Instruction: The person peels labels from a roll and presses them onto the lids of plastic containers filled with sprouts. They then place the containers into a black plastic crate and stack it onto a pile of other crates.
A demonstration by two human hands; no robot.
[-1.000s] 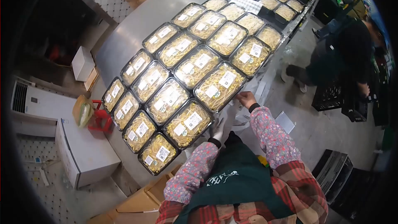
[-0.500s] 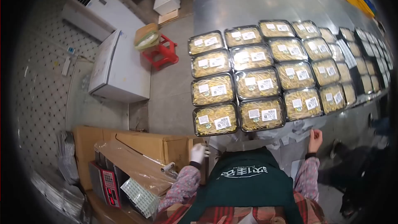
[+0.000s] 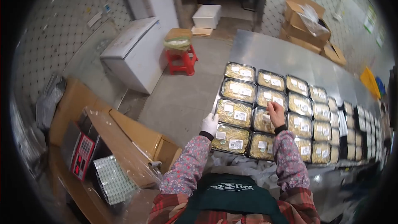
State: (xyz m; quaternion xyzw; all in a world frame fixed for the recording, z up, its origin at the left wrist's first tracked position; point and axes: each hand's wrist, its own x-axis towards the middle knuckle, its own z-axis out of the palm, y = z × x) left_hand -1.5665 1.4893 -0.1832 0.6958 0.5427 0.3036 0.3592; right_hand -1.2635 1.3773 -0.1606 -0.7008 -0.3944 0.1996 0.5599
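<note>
Clear-lidded black trays of bean sprouts [image 3: 234, 113], with white labels, stand in rows on a metal table. My left hand [image 3: 210, 124], in a white glove, is at the left edge of the rows. Its fingers are bent close together at the rim of a tray; any hold is hard to make out. My bare right hand [image 3: 276, 115] is over a tray in the second column [image 3: 261, 120], partly covering it. Its fingers are curled in a pinch, and anything between them is hidden. The nearest left tray [image 3: 231, 138] lies just below my left hand.
An open carton [image 3: 120, 128] at the lower left holds a red-panelled device [image 3: 83, 151] and a roll of labels [image 3: 114, 179]. A red stool [image 3: 181, 60] and a white chest freezer [image 3: 134, 54] stand beyond. Cardboard boxes [image 3: 304, 25] are behind the metal table [image 3: 265, 45].
Both hands have moved forward from beside the apron to the trays, the right one now above the second column. The view has swung, showing more of the wall and doorway.
</note>
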